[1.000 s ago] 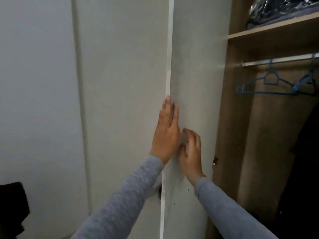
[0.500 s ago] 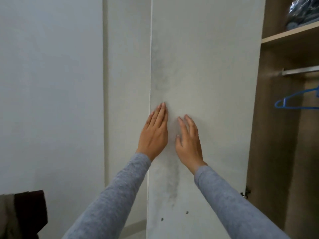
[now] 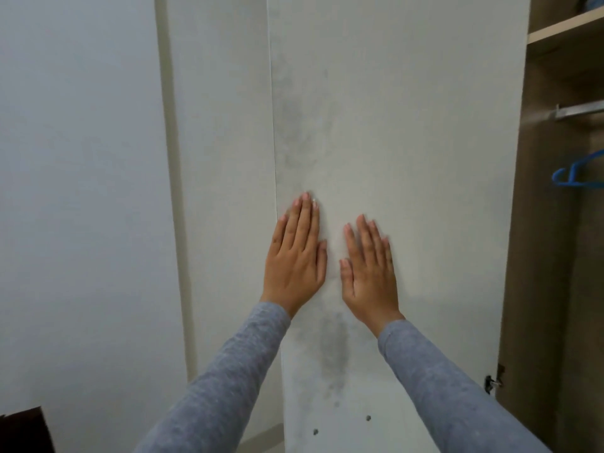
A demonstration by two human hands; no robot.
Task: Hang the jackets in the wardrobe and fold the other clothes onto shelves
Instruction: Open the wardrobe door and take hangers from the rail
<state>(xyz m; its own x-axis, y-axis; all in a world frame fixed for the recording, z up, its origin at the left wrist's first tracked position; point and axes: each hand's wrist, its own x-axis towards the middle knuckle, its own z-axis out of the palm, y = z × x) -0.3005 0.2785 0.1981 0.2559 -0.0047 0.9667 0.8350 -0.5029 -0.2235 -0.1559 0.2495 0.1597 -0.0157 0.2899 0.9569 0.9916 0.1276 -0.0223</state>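
A pale wardrobe door (image 3: 408, 125) fills the middle of the view, its inner face smudged with grey marks. My left hand (image 3: 295, 256) lies flat on it near its left edge, fingers straight and pointing up. My right hand (image 3: 369, 269) presses flat on the door just beside it, fingers straight too. Both arms wear grey sleeves. At the far right the wardrobe's brown interior (image 3: 555, 289) shows a metal hanging rail (image 3: 578, 110) and part of a blue hanger (image 3: 575, 174). No jacket or other clothing is in view.
A wooden shelf (image 3: 565, 27) runs above the rail at the top right. A white wall (image 3: 81, 191) stands left of the door. A dark object (image 3: 26, 429) sits in the bottom-left corner. A hinge (image 3: 492, 382) shows at the door's lower right.
The door has swung wider, from edge-on to showing its full inner face. Both hands went from its edge to flat on its face. The wardrobe interior has slid toward the right of view.
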